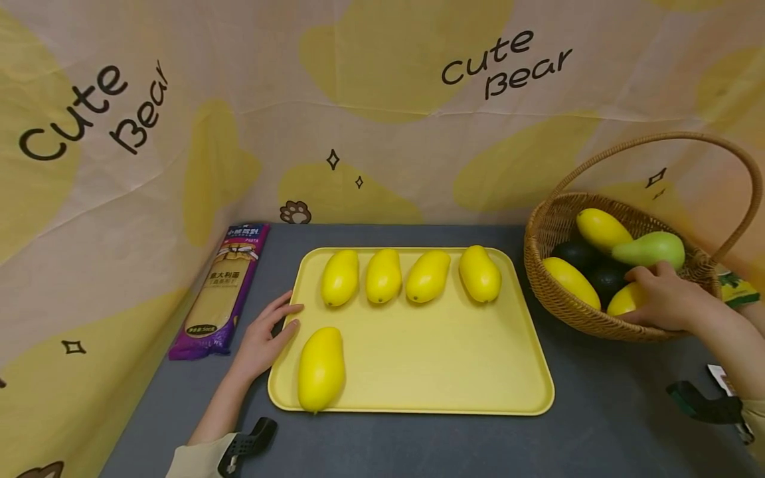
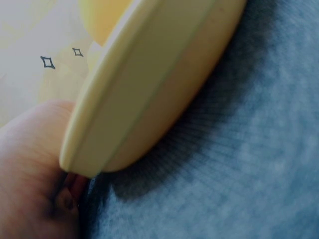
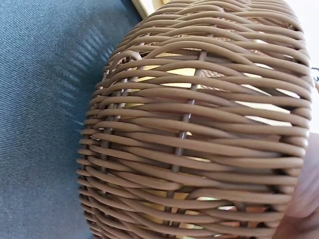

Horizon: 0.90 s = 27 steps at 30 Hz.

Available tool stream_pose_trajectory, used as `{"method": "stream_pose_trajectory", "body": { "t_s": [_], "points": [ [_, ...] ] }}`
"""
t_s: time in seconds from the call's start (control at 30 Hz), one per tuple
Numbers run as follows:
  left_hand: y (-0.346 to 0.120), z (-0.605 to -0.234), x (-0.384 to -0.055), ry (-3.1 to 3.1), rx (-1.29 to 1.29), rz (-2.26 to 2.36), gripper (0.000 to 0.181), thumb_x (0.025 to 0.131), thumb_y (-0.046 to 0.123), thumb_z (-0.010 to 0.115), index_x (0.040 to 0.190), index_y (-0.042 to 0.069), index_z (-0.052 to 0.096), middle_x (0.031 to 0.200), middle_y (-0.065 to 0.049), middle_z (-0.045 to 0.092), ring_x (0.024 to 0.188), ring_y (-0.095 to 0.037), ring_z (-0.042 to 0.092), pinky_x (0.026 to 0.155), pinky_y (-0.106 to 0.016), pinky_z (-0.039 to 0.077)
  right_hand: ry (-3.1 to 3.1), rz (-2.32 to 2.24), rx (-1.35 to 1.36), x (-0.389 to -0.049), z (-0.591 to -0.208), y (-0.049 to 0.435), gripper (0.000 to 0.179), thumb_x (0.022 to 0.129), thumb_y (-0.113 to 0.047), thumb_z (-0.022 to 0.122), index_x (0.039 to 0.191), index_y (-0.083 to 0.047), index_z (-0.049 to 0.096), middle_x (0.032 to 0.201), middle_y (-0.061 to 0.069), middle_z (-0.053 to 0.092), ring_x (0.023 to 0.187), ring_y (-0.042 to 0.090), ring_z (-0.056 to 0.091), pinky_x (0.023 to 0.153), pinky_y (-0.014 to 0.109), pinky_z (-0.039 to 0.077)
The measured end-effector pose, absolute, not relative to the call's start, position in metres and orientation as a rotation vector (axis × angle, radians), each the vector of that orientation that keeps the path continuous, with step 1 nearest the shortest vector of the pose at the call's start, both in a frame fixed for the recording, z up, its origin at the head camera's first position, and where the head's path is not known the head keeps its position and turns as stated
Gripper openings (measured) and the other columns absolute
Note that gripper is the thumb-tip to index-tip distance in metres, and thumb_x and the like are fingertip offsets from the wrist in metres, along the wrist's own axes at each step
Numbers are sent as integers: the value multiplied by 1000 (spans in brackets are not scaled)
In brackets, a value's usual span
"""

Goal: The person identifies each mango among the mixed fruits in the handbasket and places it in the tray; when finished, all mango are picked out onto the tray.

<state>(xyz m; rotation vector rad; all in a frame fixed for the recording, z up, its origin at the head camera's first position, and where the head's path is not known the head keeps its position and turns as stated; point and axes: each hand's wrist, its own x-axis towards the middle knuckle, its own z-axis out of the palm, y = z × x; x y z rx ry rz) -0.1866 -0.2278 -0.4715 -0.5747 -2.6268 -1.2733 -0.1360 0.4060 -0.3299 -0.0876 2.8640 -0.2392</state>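
In the head view my left hand rests at the left edge of a yellow tray, its fingers loosely extended along the rim. Four yellow mangoes stand in a row at the back of the tray, the rightmost mango a little apart. Another mango lies at the front left. My right hand reaches into a wicker basket and grips a yellow mango, partly covered by the fingers. The right wrist view is mostly filled by the basket's woven side.
Also in the basket are a green pear, two more mangoes and dark avocados. Its tall handle arches over the fruit. A purple pasta packet lies left of the tray. A patterned cloth hangs behind the grey table.
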Motion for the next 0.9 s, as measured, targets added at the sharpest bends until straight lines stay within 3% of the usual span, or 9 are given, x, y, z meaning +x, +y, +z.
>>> {"method": "stream_pose_trajectory", "body": {
  "t_s": [0.27, 0.47, 0.67, 0.9],
  "points": [
    [-227, -472, -186, -2626, -571, -1285, 28, 97, 11, 61, 124, 6, 65, 148, -15, 44, 134, -39, 40, 104, -59, 30, 2908, -301, -93, -133, -330, 406, 89, 79, -44, 79, 127, 19, 41, 120, 47, 28, 102, 56, 38, 73, 61, 42],
    [-227, -472, -186, -2631, -565, -1271, 28, 97, 12, 61, 125, 8, 66, 148, -13, 44, 134, -37, 41, 109, -43, 33, 2979, -384, -58, -128, -319, 395, 94, 78, -44, 80, 132, 17, 36, 128, 48, 23, 112, 60, 28, 75, 67, 38],
    [-227, -471, -186, -2624, -576, -1280, 28, 97, 10, 61, 124, 5, 65, 147, -16, 44, 134, -40, 41, 104, -59, 32, 3029, -477, -73, -121, -312, 378, 81, 79, -42, 80, 132, 8, 45, 133, 42, 27, 111, 56, 34, 77, 68, 37],
    [-228, -472, -186, -2623, -581, -1289, 29, 97, 10, 60, 125, 5, 65, 148, -16, 43, 134, -40, 40, 104, -61, 31, 3020, -459, -132, -121, -312, 365, 72, 82, -39, 78, 128, 8, 48, 124, 35, 41, 104, 49, 42, 76, 62, 41]
  ]
}}
